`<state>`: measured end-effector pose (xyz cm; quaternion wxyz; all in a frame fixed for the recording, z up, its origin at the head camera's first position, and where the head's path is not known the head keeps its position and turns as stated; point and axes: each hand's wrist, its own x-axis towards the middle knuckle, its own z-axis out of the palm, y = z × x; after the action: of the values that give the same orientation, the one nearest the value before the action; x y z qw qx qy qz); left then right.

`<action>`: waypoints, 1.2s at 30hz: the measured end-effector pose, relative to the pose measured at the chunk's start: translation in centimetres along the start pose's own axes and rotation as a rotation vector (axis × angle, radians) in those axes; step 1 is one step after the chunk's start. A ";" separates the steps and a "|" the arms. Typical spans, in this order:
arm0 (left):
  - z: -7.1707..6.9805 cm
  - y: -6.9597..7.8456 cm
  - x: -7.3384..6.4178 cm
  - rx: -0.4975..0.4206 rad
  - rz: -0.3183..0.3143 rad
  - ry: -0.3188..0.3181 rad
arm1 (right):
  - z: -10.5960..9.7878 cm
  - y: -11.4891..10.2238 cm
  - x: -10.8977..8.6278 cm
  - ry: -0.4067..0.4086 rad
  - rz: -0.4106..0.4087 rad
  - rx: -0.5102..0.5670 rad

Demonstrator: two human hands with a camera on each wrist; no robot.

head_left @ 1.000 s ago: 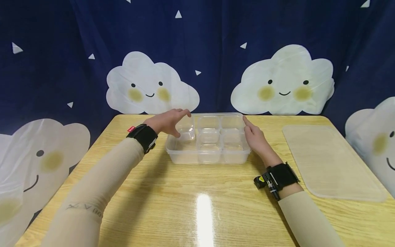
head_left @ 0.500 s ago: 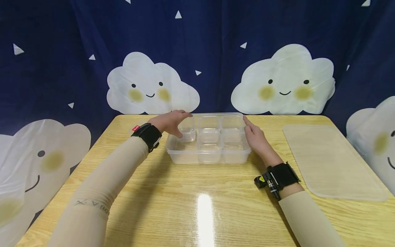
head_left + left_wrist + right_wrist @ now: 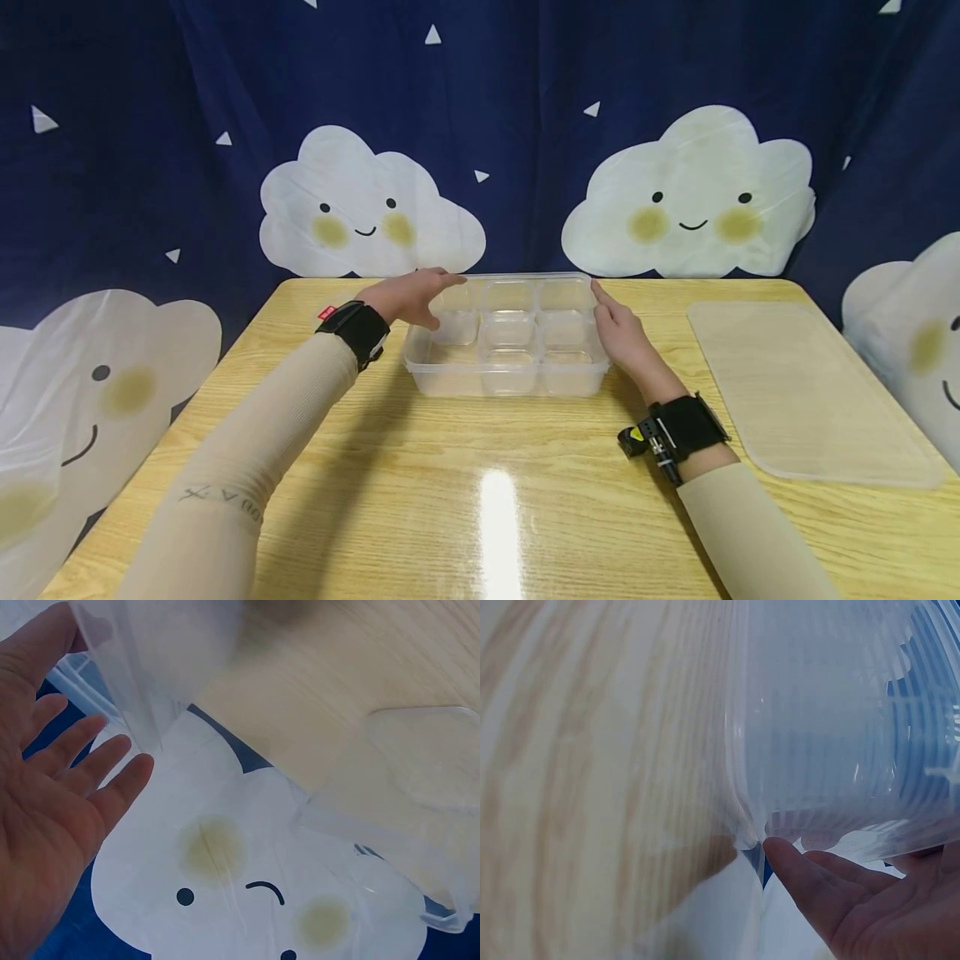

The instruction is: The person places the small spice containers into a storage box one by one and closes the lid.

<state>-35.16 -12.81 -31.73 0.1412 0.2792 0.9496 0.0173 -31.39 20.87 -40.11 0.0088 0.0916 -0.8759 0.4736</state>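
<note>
A clear plastic box (image 3: pixel 444 380) stands on the table, several small clear containers (image 3: pixel 510 333) inside it. My left hand (image 3: pixel 405 297) reaches over the back left corner, its thumb and fingers spread about a small clear container (image 3: pixel 459 335) there. In the left wrist view, the left hand's fingers (image 3: pixel 124 787) look straight and parted beside a clear plastic wall (image 3: pixel 161 667); contact is hard to make out. Against the box's right side rests my right hand (image 3: pixel 624 337). The right wrist view has its fingers (image 3: pixel 810 881) lying fairly straight along the box's outer wall (image 3: pixel 810 735).
A flat translucent lid (image 3: pixel 802 392) lies on the wooden table (image 3: pixel 420 500), to the right. Behind the table's back edge hangs a dark blue curtain (image 3: pixel 517 100) printed with clouds. In front of the small container, the box's front left part shows its bottom.
Over the past second the small container has come down level into the back left of the box. My left hand went slightly right, then slightly back left. The right hand has stayed still.
</note>
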 end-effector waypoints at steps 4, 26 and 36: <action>0.4 -0.4 0.0 -0.007 0.009 0.012 | 0.0 -0.1 -0.1 -0.005 0.002 -0.008; 1.3 -0.4 0.2 -0.031 0.030 0.053 | -0.2 -0.3 -0.1 -0.012 -0.003 0.001; 0.9 -0.5 -0.4 -0.045 0.039 0.093 | -0.2 -0.1 0.0 -0.009 -0.001 -0.003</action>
<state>-34.82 -13.50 -32.54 0.1031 0.2935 0.9488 0.0546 -31.39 21.00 -39.89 0.0050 0.0940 -0.8767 0.4718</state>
